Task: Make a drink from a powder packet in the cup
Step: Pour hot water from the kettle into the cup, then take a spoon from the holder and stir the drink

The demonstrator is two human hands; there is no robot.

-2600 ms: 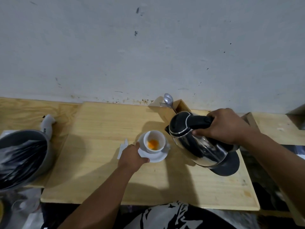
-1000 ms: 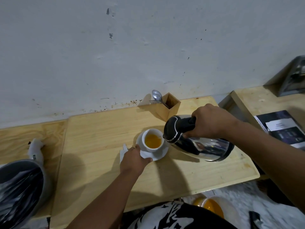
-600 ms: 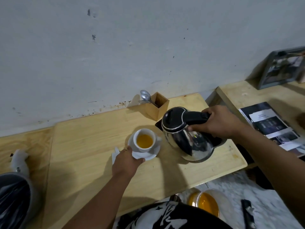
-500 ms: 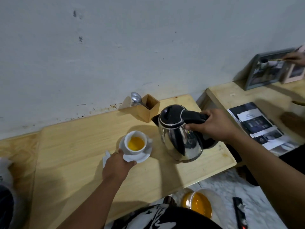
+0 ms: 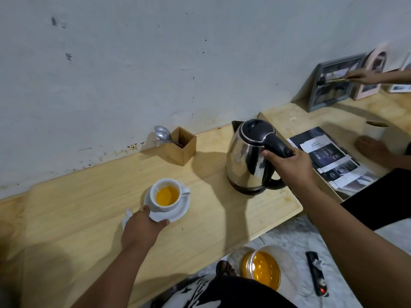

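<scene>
The left hand (image 5: 142, 227) pinches the saucer (image 5: 175, 213) steady at its 7 o'clock rim, while the right hand (image 5: 291, 165), grip clamped on its handle, stands the kettle (image 5: 246, 161) upright on the desk (image 5: 211, 221).

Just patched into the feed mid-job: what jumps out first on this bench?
The white ceramic cup of bright orange drink, standing on its white saucer at mid-table, with the left hand holding the saucer's near edge. To its right, the shiny steel kettle with a black lid stands upright on the wooden tabletop, the right hand gripping its handle.
</scene>
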